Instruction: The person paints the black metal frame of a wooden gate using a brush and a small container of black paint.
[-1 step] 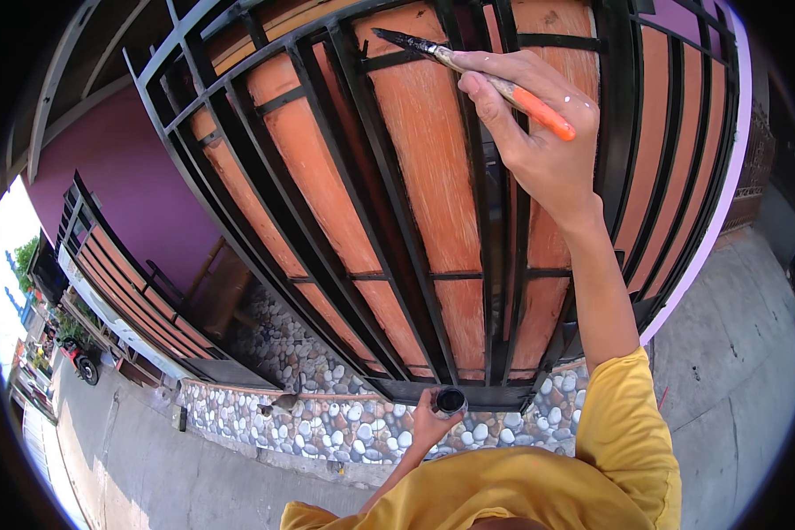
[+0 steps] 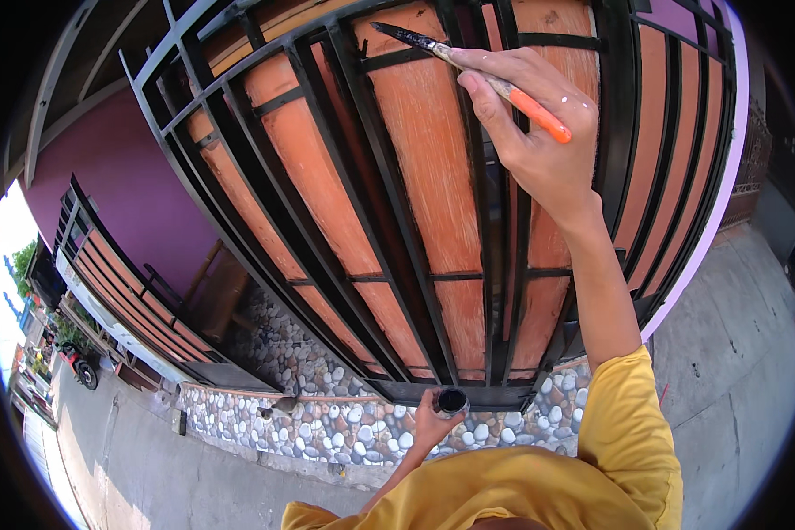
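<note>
My right hand (image 2: 539, 128) is raised to the upper part of a gate and grips a paintbrush (image 2: 508, 91) with an orange handle end. Its dark, paint-coated bristles point up and left, by a black crossbar over an orange panel (image 2: 424, 150); whether they touch it I cannot tell. Black upright bars (image 2: 375, 141) run between the orange panels. Low down, near the gate's bottom edge, my left hand (image 2: 430, 424) is closed round a small cup of black paint (image 2: 451, 402). White specks dot the back of my right hand.
Pebble-patterned tiles (image 2: 327, 428) border the gate's foot, with grey pavement (image 2: 221, 486) beyond. Another gate leaf (image 2: 141, 291) stands at the left before a purple wall (image 2: 124, 194). A wooden bench (image 2: 225, 291) is behind the gate. A red vehicle (image 2: 78, 364) stands far left.
The brush has shifted very slightly, its bristle tip a little higher. Both hands stay in nearly the same place.
</note>
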Available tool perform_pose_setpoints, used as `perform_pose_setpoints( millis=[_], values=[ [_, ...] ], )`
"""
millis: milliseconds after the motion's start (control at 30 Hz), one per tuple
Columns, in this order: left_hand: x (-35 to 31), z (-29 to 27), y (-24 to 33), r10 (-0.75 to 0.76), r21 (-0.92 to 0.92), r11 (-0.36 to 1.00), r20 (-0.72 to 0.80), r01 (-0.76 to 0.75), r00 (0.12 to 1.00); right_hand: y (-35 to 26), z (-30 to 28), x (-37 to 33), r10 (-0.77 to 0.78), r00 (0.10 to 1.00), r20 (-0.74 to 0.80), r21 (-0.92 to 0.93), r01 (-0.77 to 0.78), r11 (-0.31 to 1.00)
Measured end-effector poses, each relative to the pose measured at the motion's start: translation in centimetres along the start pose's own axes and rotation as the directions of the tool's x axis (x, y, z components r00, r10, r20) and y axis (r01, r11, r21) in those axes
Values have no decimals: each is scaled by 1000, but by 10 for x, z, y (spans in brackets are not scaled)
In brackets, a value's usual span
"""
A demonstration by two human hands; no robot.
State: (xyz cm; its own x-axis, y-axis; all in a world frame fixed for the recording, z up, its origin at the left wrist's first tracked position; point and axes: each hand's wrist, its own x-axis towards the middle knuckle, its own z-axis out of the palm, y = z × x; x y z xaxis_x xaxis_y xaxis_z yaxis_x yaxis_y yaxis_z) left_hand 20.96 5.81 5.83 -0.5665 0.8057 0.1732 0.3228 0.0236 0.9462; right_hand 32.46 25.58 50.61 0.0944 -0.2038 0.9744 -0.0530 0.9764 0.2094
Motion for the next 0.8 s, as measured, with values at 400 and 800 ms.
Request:
perform_pose_setpoints(
  millis=[400, 800],
  values=[
    [31, -54, -20, 44, 49, 997, 277, -60, 960, 6, 75, -9, 56, 986, -155, -31, -62, 998],
    [62, -114, -58, 41, 25, 998, 396, -56, 917, 8, 90, -11, -161, 973, -163, -319, 103, 942]
  ],
)
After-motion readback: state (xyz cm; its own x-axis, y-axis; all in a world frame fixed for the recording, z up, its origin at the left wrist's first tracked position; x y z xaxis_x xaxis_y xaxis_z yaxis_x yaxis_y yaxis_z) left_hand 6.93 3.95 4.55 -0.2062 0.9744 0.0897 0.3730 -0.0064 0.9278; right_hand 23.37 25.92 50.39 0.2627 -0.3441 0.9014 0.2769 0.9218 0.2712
